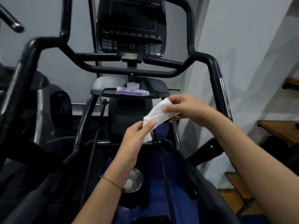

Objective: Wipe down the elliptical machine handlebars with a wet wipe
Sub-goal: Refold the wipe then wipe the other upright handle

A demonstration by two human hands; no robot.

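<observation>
A white wet wipe (157, 114) is stretched between both hands in front of the elliptical. My left hand (137, 139) pinches its lower end and my right hand (186, 109) pinches its upper end. The black left handlebar (30, 50) rises at the left and the black right handlebar (213, 67) stands just behind my right hand. Neither hand touches a handlebar. A purple wipes packet (132, 92) with its white flap up lies on the machine's tray (161, 92), beyond the wipe.
The console (131, 26) with a dark screen and buttons sits high in the centre. A black cable (163, 172) hangs down under the hands. Wooden stair steps (281, 131) are at the right, by a white wall. Another machine's bar (13, 23) shows at far left.
</observation>
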